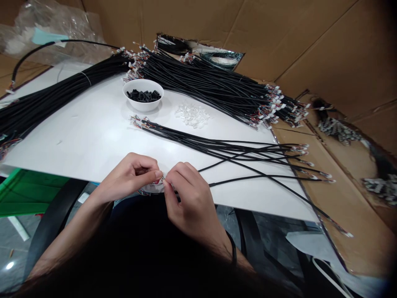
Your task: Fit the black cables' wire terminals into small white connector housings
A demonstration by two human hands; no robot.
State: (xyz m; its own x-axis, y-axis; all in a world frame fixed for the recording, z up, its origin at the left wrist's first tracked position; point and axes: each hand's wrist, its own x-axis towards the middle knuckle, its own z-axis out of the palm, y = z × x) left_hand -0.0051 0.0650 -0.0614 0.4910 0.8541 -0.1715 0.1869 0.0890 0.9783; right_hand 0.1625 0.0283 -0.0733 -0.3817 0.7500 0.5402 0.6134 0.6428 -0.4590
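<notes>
Cable connector (152, 188) pinched between fingers (158, 175)

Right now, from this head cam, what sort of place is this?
Probably a cable-harness assembly bench: bundles of black cables with small connectors lie on a white board, beside a white bowl of short black pieces and small white plastic parts, with cardboard around it.

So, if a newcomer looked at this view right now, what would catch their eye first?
The long black wire harnesses stand out first: one big bundle fans across the far side of the white board, and another lies at its left. Between them sit a white bowl of short black pieces and a heap of small white pieces. At the near edge, the left hand and right hand pinch wire ends.
</notes>
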